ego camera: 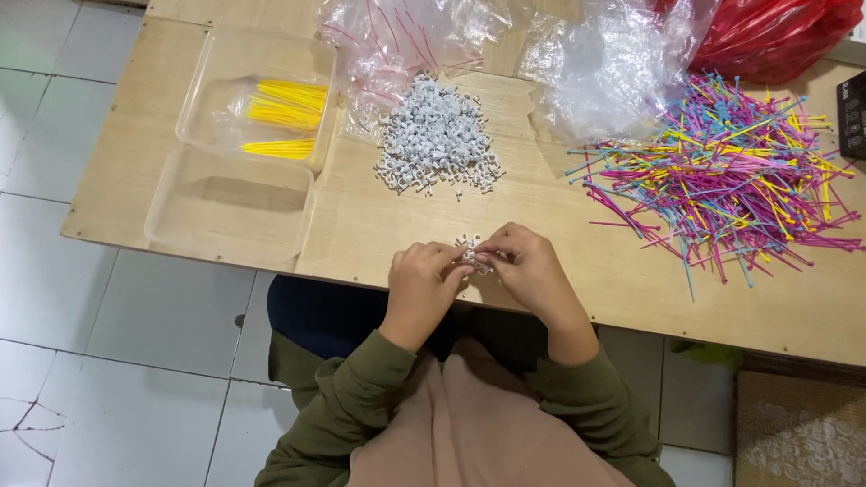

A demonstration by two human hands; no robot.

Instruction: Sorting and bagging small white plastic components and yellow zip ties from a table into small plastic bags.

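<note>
My left hand [422, 281] and my right hand [526, 263] meet at the near edge of the wooden table [361, 225], fingertips pinched together on a few small white clips [472, 252]. A heap of the same white clips [437, 137] lies further back at the middle of the table. To the right spreads a loose pile of coloured cable ties [731, 176] in pink, blue and yellow. Both hands are closed around the small clips; how the pieces are split between them is hidden by the fingers.
Two clear plastic trays stand at the left: the far one [203, 108] holds bundles of yellow ties [284, 115], the near one [230, 207] holds nothing. Clear plastic bags [613, 63] and a red bag [776, 36] lie at the back. A dark box [852, 115] sits at the right edge.
</note>
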